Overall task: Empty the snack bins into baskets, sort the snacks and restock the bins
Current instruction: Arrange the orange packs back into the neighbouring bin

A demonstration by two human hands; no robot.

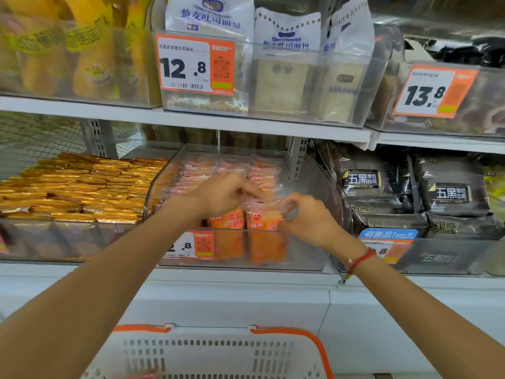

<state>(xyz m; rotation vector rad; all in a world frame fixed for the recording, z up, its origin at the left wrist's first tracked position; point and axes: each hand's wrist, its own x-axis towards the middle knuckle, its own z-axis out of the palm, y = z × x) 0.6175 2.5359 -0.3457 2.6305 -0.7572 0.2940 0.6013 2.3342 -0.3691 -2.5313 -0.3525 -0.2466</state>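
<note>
A clear plastic bin (306,258) on the lower shelf holds several orange snack packs (262,242) in clear wrappers. Both hands reach into its front. My left hand (221,194) has its fingers curled on the wrapper tops of the front packs. My right hand (306,217) pinches the top edge of a front orange pack beside it. A white basket (218,354) with orange handles stands below, at the bottom of the view. Something pink and white lies in it at the frame's bottom edge; the rest of its inside is cut off.
To the left, a bin of gold-wrapped snacks (82,184). To the right, a bin of black bread bags (442,192). The upper shelf (191,119) carries bins of white bread bags (213,20) and yellow packs (90,50), with price tags on the fronts.
</note>
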